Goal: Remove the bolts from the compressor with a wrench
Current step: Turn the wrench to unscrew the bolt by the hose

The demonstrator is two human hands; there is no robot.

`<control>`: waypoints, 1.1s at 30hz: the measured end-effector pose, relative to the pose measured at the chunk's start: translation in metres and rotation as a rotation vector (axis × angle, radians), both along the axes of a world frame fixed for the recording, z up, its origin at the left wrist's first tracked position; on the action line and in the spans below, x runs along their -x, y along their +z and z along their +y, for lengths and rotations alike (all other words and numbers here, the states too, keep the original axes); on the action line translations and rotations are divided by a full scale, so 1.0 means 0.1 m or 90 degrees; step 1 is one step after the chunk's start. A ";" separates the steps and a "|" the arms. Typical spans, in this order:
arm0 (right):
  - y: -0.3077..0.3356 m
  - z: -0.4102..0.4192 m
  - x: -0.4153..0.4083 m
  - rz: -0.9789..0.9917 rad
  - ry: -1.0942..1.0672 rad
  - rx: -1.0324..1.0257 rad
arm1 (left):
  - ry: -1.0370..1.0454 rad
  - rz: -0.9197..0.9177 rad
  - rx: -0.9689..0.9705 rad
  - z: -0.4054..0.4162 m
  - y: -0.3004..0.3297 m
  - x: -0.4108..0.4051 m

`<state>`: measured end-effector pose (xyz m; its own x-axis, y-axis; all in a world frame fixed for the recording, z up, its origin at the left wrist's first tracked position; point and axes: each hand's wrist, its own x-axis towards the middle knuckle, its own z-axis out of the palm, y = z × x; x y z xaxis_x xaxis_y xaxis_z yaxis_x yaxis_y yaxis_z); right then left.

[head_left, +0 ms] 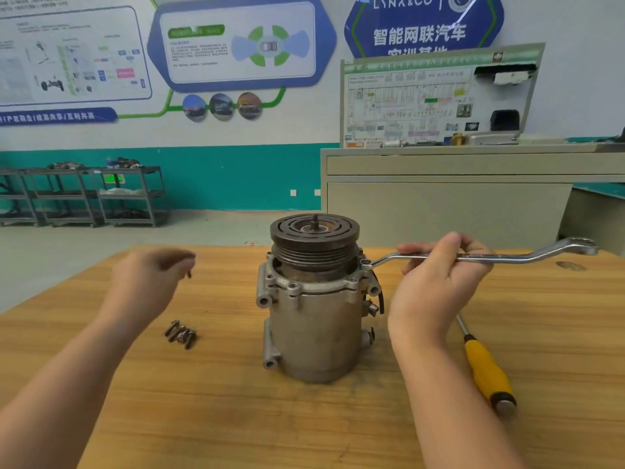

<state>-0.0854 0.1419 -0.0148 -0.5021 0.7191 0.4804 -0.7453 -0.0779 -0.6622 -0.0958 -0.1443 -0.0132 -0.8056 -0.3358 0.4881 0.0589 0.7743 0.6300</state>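
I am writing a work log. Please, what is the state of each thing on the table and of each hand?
compressor: upright on table.
wrench: ring end on a flange bolt.
right hand: grips wrench.
left hand: blurred, pinches a small bolt.
loose bolts: lying in a pile.
screwdriver: lying unused.

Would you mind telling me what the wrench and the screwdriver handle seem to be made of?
The wrench looks like polished, chrome-finished steel: bright silver with mirror-like highlights. The screwdriver handle looks like smooth yellow plastic, though rubber is possible, with a dull metal-looking end cap.
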 end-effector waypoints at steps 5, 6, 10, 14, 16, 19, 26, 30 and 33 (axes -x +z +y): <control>-0.02 -0.01 0.00 0.001 -0.005 0.014 | 0.004 -0.197 0.131 -0.12 -0.58 0.16; -0.02 0.00 0.00 0.004 0.000 0.016 | 0.012 -0.220 0.179 -0.11 -0.67 0.20; -0.02 0.01 0.02 -0.014 0.016 0.043 | 0.063 -0.282 0.276 -0.10 -0.85 0.28; 0.02 0.02 0.02 -0.046 0.028 0.132 | 0.071 -0.290 0.272 -0.04 -0.80 0.21; 0.07 0.00 -0.01 -0.013 0.072 0.193 | 0.017 -0.161 0.146 0.15 -0.68 0.07; 0.12 -0.05 -0.08 0.060 0.129 0.234 | -0.198 -0.004 -0.135 0.66 -0.48 -0.29; -0.01 -0.38 -0.24 0.144 -0.062 0.023 | -0.186 0.057 -0.279 1.71 -0.43 -0.62; -0.02 -0.38 -0.24 0.112 -0.061 0.047 | -0.045 0.082 -0.303 1.96 -0.34 -0.50; 0.14 -0.14 -0.23 0.172 0.018 0.153 | -0.008 0.100 -0.305 2.07 -0.33 -0.43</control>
